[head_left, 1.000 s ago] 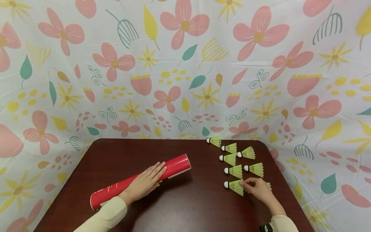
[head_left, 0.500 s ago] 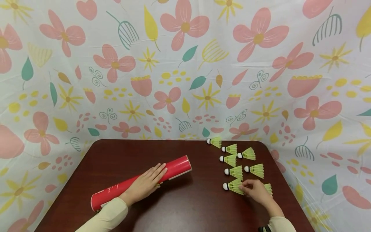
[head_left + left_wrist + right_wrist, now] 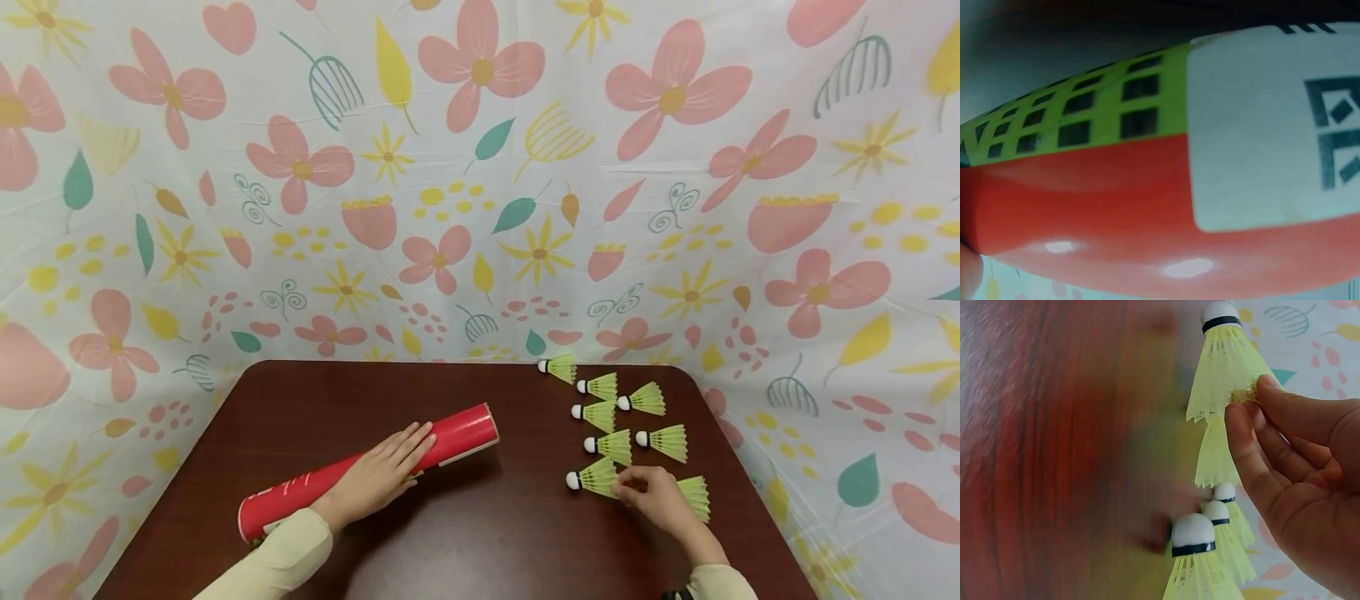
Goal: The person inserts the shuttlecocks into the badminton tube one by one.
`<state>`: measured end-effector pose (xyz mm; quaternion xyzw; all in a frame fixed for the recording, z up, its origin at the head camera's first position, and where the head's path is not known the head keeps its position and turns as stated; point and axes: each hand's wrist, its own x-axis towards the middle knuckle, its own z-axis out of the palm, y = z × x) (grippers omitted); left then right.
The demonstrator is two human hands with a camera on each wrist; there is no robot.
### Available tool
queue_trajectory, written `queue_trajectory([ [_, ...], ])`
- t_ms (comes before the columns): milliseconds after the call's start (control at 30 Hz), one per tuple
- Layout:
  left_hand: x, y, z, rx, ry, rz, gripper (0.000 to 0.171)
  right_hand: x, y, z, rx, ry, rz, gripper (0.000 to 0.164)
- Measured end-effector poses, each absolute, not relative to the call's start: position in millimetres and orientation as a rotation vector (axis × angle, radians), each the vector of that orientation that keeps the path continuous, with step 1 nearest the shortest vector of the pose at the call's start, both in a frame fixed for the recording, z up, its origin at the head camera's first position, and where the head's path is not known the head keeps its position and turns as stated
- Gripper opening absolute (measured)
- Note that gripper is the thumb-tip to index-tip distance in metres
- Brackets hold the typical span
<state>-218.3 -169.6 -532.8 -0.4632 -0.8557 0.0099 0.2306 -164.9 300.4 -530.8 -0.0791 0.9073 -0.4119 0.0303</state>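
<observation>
My left hand (image 3: 382, 468), fingers extended, rests atop the red tube (image 3: 467, 428), apparently to stop it rolling, while right of that tube my right hand (image 3: 658, 495) pinches one shuttlecock (image 3: 597, 479) by its skirt rim, leaving the cork facing tubeward.

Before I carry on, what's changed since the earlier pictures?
The right hand has shifted left with the pinched shuttlecock, uncovering more of the rightmost shuttlecock. Nothing was let go. The left hand stays on the red tube; the other shuttlecocks lie as before.
</observation>
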Motion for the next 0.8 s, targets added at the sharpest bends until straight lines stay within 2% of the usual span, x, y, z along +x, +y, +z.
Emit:
queue_trajectory([
  [800,-223.7,-160.1,-529.4,-1.313,-2.326,0.007,0.095,-193.0,244.4,-513.5,-0.207,3.059,-1.423,0.008],
])
